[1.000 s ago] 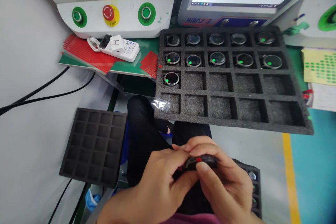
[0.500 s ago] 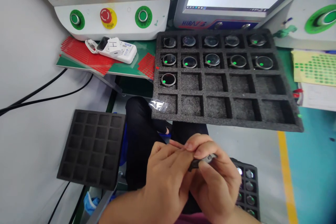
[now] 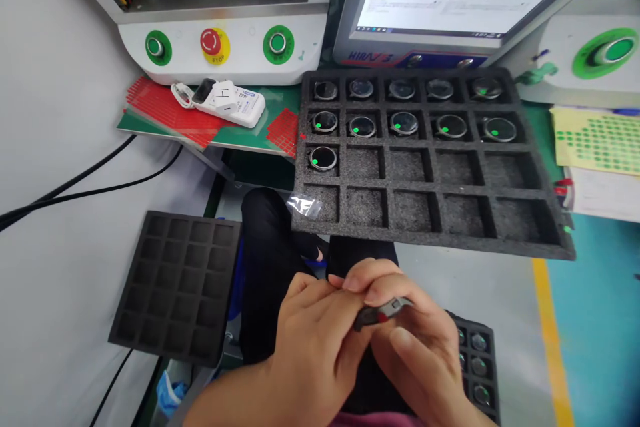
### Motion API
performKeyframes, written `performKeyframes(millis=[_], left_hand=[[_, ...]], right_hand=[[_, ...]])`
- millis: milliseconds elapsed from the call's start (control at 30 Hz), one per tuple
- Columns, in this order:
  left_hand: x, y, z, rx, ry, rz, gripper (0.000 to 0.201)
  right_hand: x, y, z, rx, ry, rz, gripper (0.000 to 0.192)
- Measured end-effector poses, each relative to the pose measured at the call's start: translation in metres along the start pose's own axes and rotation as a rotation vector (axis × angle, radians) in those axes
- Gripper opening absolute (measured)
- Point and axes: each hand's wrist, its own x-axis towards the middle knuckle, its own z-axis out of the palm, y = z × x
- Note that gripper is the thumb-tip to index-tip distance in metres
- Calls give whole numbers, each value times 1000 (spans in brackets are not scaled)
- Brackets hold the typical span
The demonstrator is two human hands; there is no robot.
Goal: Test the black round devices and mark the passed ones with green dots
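Observation:
Both hands come together low in the middle, around a dark grey smartwatch body (image 3: 395,309) seen edge-on. A small red mark shows on its side. My left hand (image 3: 313,340) is closed on the watch's left part, its fingers hiding most of it. My right hand (image 3: 425,327) has curled fingers over the top of the watch, while its thumb stands slightly off the side. Beyond the hands lies a grey foam tray (image 3: 440,243). Round smartwatches fill its two back rows, and one more watch (image 3: 323,158) sits at the left of the third row. Many carry green dots.
An all-dark foam tray (image 3: 175,287) is at lower left; another tray with watches (image 3: 479,365) is at lower right. Clear film (image 3: 304,205) lies on the main tray's corner. Behind stand a machine panel (image 3: 240,47) with buttons and a monitor (image 3: 425,7). Sticker sheets (image 3: 595,140) lie right.
My right thumb has come away from the watch's side, and a red mark now shows there. The view has shifted slightly; a red round sign now shows at the top of the monitor.

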Motion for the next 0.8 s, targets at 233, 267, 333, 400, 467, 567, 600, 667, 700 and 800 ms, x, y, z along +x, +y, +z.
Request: performKeyframes(millis=[233, 267, 333, 400, 467, 567, 600, 667, 700, 800], left_hand=[[-1, -1, -3, -63, 9, -24, 17], [-1, -1, -4, -73, 3, -29, 19], [0, 0, -5, -79, 2, -33, 23], [2, 1, -5, -66, 20, -23, 24], [2, 1, -4, -55, 33, -6, 22], [1, 1, 1, -18, 60, 43, 24], [0, 0, 2, 7, 77, 64, 25], [-1, -1, 5, 69, 116, 97, 27], [-1, -1, 6, 103, 137, 106, 29], [1, -2, 6, 169, 179, 146, 33]], right_hand=[[1, 6, -2, -99, -24, -85, 18], [1, 7, -1, -105, -18, -83, 18], [0, 8, 0, -89, 3, -77, 17], [-1, 9, 1, -50, 23, -87, 19], [-1, 9, 2, -25, 24, -108, 20], [1, 8, 3, -24, 16, -137, 13], [2, 8, 3, -20, 25, -139, 9], [5, 6, 6, 15, 56, -119, 4], [6, 6, 8, 46, 68, -99, 3], [10, 5, 15, 131, 68, -90, 5]])
